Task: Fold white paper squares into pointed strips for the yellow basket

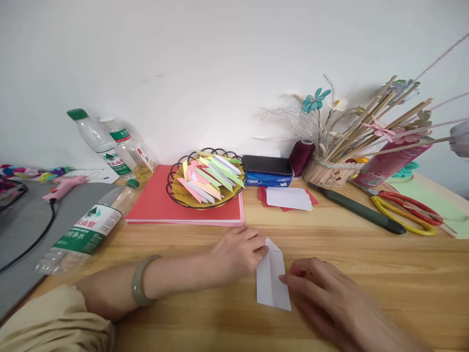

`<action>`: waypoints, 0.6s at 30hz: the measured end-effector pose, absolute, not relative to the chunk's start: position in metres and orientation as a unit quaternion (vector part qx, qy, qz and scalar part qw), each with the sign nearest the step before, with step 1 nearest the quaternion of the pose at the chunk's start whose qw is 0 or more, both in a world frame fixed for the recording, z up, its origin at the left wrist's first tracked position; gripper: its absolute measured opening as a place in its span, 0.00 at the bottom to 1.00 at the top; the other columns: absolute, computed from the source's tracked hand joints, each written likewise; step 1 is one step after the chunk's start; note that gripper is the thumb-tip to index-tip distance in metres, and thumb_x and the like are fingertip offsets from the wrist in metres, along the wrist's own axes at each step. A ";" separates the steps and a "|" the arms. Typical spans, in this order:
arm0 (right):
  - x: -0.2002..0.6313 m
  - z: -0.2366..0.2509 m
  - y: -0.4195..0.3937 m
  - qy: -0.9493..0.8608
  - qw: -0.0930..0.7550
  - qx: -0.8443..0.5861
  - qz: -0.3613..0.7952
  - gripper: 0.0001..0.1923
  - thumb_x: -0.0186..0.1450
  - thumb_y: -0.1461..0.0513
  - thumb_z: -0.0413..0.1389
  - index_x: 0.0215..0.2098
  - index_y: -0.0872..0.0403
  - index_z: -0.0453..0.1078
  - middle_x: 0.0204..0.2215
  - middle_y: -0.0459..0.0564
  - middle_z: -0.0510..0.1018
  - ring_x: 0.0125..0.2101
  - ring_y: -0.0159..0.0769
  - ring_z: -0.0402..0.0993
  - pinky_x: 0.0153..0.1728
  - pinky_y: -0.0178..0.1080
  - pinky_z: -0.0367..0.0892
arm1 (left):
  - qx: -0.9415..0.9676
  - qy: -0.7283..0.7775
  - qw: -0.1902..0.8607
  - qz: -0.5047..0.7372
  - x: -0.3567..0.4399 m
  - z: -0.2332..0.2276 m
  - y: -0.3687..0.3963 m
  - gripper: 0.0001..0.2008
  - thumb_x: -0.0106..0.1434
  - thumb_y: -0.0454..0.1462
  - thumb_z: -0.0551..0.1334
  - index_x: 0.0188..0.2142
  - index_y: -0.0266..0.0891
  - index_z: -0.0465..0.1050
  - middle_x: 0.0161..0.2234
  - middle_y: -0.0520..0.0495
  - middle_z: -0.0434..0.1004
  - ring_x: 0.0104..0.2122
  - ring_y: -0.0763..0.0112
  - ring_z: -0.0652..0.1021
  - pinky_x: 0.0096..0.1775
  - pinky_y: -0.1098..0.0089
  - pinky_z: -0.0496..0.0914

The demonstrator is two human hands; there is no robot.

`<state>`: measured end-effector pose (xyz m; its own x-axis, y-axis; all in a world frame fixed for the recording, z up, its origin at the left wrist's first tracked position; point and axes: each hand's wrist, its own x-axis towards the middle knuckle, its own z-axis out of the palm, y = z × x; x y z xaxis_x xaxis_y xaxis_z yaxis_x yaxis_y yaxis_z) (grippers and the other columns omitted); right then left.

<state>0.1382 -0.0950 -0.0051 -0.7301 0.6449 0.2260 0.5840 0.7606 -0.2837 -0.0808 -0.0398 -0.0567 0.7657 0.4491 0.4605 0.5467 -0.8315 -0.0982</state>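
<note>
The left hand [238, 252] lies knuckles-up with fingers curled, its fingertips pressing the upper left edge of a white folded paper [271, 278]. The right hand [322, 293] rests open and flat, fingertips touching the paper's right edge at about 3 o'clock from its middle. Neither hand grips; both pin the sheet flat between them on the wooden table [366, 254].

The paper looks thin, light and easily creased, with a pointed top and a centre fold; it would likely slide on the smooth wood unless held down, and is best taken by an edge or corner.

At 12 o'clock from the hands sits a wire basket [205, 183] of coloured folded strips on a red paper stack [154, 205]. Small paper squares [289, 198] lie at 1 o'clock, scissors [406, 210] at 2 o'clock, a fallen water bottle [88, 227] at 9 o'clock.
</note>
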 end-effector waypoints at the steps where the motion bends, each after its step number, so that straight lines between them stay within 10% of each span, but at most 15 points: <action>1: 0.136 -0.005 -0.094 -0.929 0.157 -0.324 0.092 0.12 0.65 0.66 0.47 0.45 0.51 0.66 0.36 0.50 0.72 0.34 0.33 0.69 0.32 0.35 0.67 | -0.932 -0.266 0.117 -0.215 -0.082 -0.056 -0.037 0.09 0.66 0.32 0.53 0.29 0.35 0.68 0.31 0.49 0.71 0.34 0.70 0.70 0.36 0.68 0.65; 18: 0.122 -0.024 -0.079 -0.929 0.190 -0.317 -0.027 0.09 0.66 0.62 0.48 0.40 0.57 0.68 0.32 0.52 0.75 0.34 0.39 0.70 0.32 0.41 0.65 | -0.950 -0.238 0.124 -0.158 -0.086 -0.044 -0.065 0.07 0.62 0.30 0.55 0.30 0.33 0.71 0.35 0.43 0.76 0.33 0.66 0.74 0.32 0.66 0.67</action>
<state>0.1215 -0.0787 -0.0241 -0.7273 0.5781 0.3699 0.5983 0.7981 -0.0710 -0.0863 -0.0653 -0.0437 0.8364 0.4142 0.3589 0.4923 -0.8556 -0.1599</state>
